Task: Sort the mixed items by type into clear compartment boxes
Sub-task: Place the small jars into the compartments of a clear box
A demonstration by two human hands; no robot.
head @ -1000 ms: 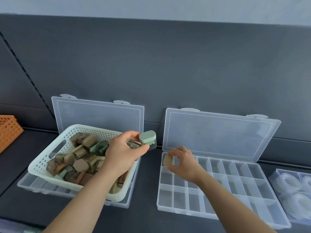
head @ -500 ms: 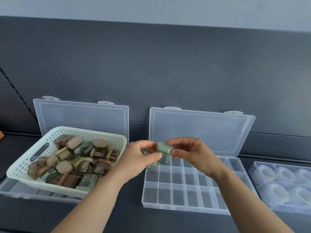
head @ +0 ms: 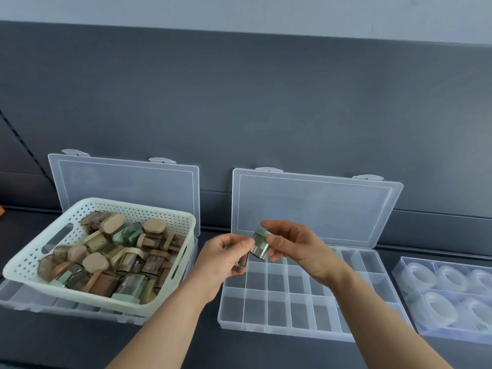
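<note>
Green-tinted clear plastic makes up the small case (head: 259,245), which is held in the air between two hands, above the far left corner of an open box (head: 292,307). Its long axis is seen running roughly up and down, slightly tipped. The paler green end is uppermost and the darker end is pointed down toward the box. The case is pinched from the right by the thumb and fingertips of the right hand (head: 295,246). Its left side is gripped by the thumb and curled fingers of the left hand (head: 223,259). Something clear seems to be held in those fingers too, but what it is cannot be told.

The box is clear and divided into many small compartments, and its lid (head: 314,209) is stood open at the back. To the left, a pale perforated basket (head: 138,211) is filled with a heap (head: 111,257) of similar cases in green, beige and brown, lying at all angles. The basket is rested on a second box (head: 26,296), also clear, with its lid raised. At the right edge, a clear tray (head: 404,265) of pale rolls (head: 423,275) is seen. Everything is set on a dark grey surface (head: 186,342), backed by a dark grey panel (head: 239,102) with a pale wall (head: 239,9) above.
</note>
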